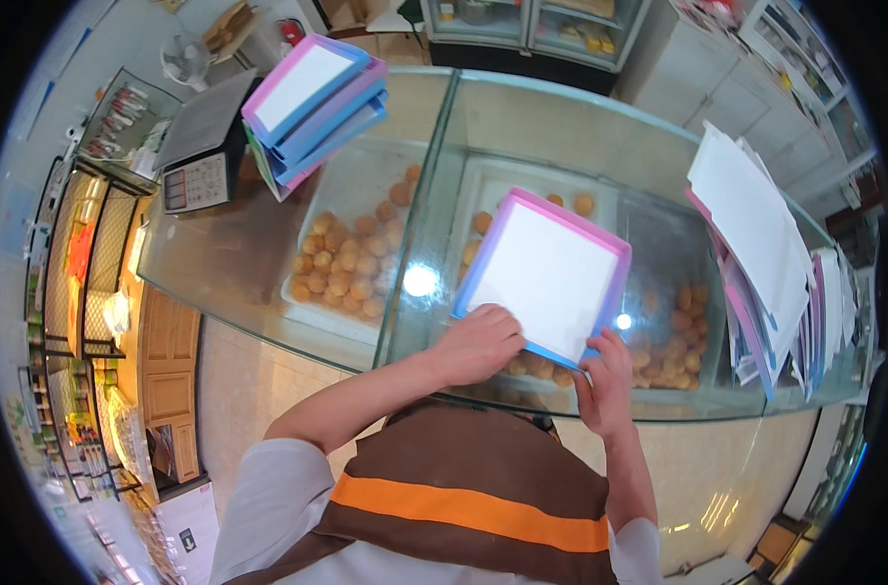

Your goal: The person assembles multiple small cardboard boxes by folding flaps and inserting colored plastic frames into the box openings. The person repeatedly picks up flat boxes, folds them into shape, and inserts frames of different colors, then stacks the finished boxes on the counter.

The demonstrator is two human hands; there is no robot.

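A shallow cardboard box (546, 273) with a white inside and pink-to-blue walls rests open side up on the glass counter in front of me. My left hand (478, 346) has its fingers curled over the near left part of the rim. At the near right corner, my right hand (608, 380) pinches the wall between thumb and fingers. Off to the left stands a stack of similar pink and blue boxes (312, 107). Flat white and pink card sheets (756, 234) are piled on the right.
Through the glass top (269, 283) of the counter, round golden pastries (342, 263) show in trays below. A scale (195, 183) stands beside the box stack. Shelves of packaged goods (78, 292) line the left, and a glass-door cabinet (532, 29) stands beyond the counter.
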